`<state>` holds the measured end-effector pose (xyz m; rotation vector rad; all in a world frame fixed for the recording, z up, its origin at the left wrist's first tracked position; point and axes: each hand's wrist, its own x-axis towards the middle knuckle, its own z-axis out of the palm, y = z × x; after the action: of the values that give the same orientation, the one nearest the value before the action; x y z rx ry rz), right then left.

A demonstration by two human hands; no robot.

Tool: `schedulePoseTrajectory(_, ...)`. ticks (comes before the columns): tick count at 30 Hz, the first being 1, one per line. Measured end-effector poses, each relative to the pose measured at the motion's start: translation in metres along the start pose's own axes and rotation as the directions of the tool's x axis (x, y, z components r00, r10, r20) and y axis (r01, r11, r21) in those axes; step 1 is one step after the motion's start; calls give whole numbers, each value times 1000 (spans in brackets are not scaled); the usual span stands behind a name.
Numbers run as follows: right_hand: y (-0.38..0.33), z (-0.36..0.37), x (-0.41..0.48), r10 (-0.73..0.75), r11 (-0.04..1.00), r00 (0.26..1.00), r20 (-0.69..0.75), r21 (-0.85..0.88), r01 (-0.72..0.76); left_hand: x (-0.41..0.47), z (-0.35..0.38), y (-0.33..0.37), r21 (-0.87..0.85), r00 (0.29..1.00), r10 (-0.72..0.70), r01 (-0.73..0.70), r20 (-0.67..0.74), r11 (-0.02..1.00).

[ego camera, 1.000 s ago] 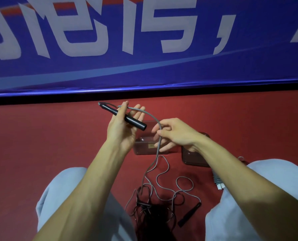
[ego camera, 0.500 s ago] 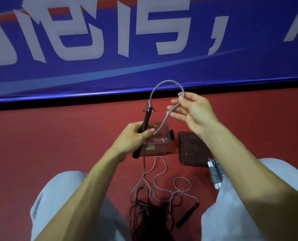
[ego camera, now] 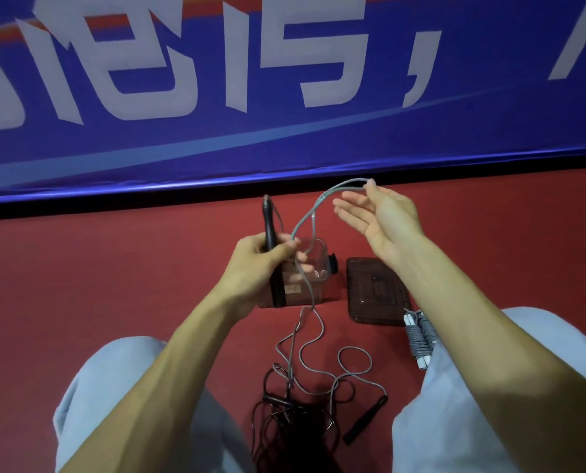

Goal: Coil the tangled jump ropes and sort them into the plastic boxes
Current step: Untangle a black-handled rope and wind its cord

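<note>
On the red floor (ego camera: 114, 268) ahead: a clear plastic box (ego camera: 320, 285) stands with its top open, just beyond the person's hands. A dark brown lid (ego camera: 377, 291) lies flat just to its right, apart from it.
Left hand (ego camera: 261, 264): raised in front of the box's left side, fingers clamped round a black handle (ego camera: 268, 223). The handle stands nearly upright with its rope end at the top.
Grey rope (ego camera: 305, 220): it leaves the top of the handle, comes down to the left fingertips and arches up and right to the right hand. Its strands cross close by the left fingertips. From there it hangs in front of the box and trails in loose loops over the floor.
Right hand (ego camera: 383, 220): held higher and to the right of the left one, palm turned towards the person, fingers straight and apart. The top of the rope's arch lies over its uppermost fingertip, and no finger curls round it.
Between the knees: a tangle of black rope (ego camera: 284, 414) lies heaped on the floor, and the grey loops run into it. A second black handle (ego camera: 365, 419) lies at the tangle's right edge, on the end of the grey rope.
By the right knee: a coiled rope (ego camera: 419, 336), grey with white handle ends and wound tight, lies near the lid's near right corner. The trouser leg (ego camera: 523, 370) partly hides it.
Far side: a blue banner (ego camera: 421, 138) with large white characters runs along the edge of the floor.
</note>
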<state>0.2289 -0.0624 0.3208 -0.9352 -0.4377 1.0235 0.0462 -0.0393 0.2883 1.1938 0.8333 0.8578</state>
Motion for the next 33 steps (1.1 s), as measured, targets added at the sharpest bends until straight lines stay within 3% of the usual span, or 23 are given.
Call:
schedulePoseTrajectory(4,15,2,-3,25,936,996,90,-351,8,4,-2,8,-282,990,15,-53,-137,958)
schedulePoseTrajectory(9,36,5,-12,254,673,920,299,-738,54,7,-9,16,-541,962,-33,-125,-272,832)
schedulePoseTrajectory(11,43,6,-17,353,584,853,385,-803,121,8,-14,17,-630,964,-47,-134,-261,765)
schedulePoseTrajectory(14,50,6,-20,432,562,774,463,-809,170,7,-19,16,-672,955,-41,-175,-292,720)
schedulePoseTrajectory(16,53,6,-19,442,581,769,461,-801,147,7,-20,12,-670,934,-31,-232,-356,705)
schedulePoseTrajectory(18,55,7,-17,405,589,811,422,-799,122,11,-22,8,-653,916,-23,-267,-400,709)
schedulePoseTrajectory(24,46,8,-13,115,683,933,340,-709,174,13,-16,1,-359,917,45,-199,-396,912)
schedulePoseTrajectory(27,32,6,-14,-14,756,954,300,-621,207,12,-15,-3,-19,923,191,-209,-335,978)
schedulePoseTrajectory(29,25,5,-15,-88,792,963,255,-568,223,13,-17,-8,273,935,286,-225,-208,935)
schedulePoseTrajectory(33,12,5,-14,-171,867,976,136,-450,214,10,-14,-16,557,970,239,-227,52,799)
